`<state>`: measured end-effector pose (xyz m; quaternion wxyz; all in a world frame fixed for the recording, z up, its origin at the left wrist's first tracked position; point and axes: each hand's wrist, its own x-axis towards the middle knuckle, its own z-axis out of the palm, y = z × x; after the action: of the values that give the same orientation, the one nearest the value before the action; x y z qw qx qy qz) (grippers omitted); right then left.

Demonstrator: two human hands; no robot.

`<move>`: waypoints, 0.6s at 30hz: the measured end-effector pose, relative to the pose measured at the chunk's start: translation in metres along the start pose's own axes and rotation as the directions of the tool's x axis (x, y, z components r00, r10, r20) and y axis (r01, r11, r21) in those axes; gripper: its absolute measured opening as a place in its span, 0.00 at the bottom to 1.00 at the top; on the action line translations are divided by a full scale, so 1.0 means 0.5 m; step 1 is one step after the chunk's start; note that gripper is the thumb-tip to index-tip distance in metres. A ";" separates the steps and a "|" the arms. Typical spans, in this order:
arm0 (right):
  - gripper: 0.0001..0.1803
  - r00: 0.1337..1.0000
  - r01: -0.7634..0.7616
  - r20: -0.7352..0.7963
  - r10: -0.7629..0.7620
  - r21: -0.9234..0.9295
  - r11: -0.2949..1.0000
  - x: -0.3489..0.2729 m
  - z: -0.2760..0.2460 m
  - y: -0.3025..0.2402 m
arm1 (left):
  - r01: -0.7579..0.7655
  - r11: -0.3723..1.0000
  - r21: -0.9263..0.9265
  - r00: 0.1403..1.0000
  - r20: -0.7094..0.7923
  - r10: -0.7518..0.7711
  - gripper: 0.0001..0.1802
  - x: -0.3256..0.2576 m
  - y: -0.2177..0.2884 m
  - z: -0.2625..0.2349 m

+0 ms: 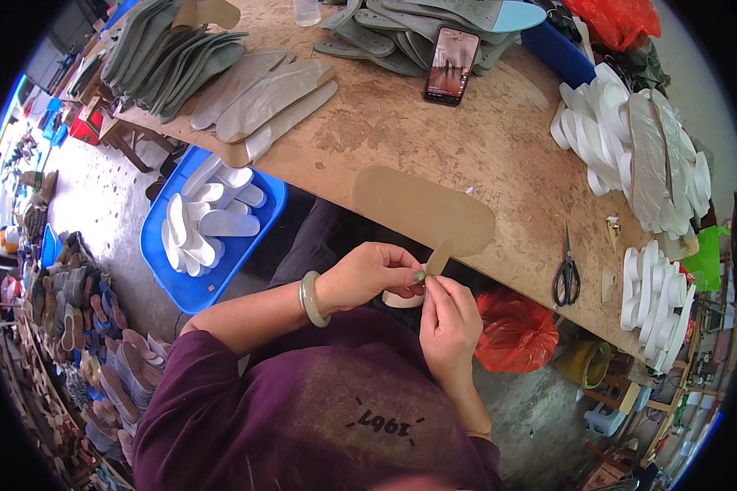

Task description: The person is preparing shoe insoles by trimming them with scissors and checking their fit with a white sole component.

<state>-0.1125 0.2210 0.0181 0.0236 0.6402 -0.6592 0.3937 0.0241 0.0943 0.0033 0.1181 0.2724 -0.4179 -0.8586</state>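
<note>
My left hand point(377, 274), with a pale bangle point(311, 299) on its wrist, meets my right hand point(452, 321) in front of my chest at the table's near edge. The fingertips of both hands pinch a small thin tan piece point(439, 257); its rounded tip sticks up above them. A paler part of something point(403, 300) shows below my left fingers; I cannot tell whether it belongs to the same piece. Just beyond my hands, a flat tan insole-shaped sheet point(424, 209) lies across the table's edge. Black-handled scissors point(567, 277) lie to the right.
The wooden table point(336, 135) bears grey sole stacks point(160, 65), plastic-covered insoles point(278, 102), a phone point(451, 67) and white sole piles point(602, 123). A blue tub point(157, 233) of white pieces stands at left. A red plastic bag point(516, 335) hangs below the edge.
</note>
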 end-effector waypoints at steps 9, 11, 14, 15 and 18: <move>0.17 0.998 0.067 0.002 -0.067 0.026 0.997 0.017 -0.010 -0.015 | -0.081 0.981 0.179 0.997 0.031 0.076 0.08 -0.017 0.025 -0.008; 0.16 0.997 0.083 -0.004 -0.083 0.030 0.996 0.032 -0.026 -0.025 | -0.152 0.979 0.132 0.986 0.081 0.143 0.10 -0.027 0.042 0.000; 0.14 0.996 0.086 -0.021 -0.084 0.081 0.993 0.065 -0.042 -0.032 | -0.212 0.972 0.105 0.975 0.095 0.202 0.10 -0.032 0.058 0.004; 0.13 0.998 0.066 -0.030 -0.063 0.127 0.990 0.072 -0.044 -0.031 | -0.208 0.973 0.101 0.975 0.102 0.198 0.10 -0.030 0.061 0.004; 0.09 0.973 -0.226 0.043 0.226 0.353 0.908 0.094 -0.039 -0.018 | -0.247 0.959 0.139 0.968 0.071 0.239 0.08 -0.010 0.071 0.007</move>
<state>-0.1225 0.1942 0.0613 -0.1387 0.5537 -0.6469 0.5058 0.0254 0.0767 0.0346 0.1910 0.2041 -0.5132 -0.8115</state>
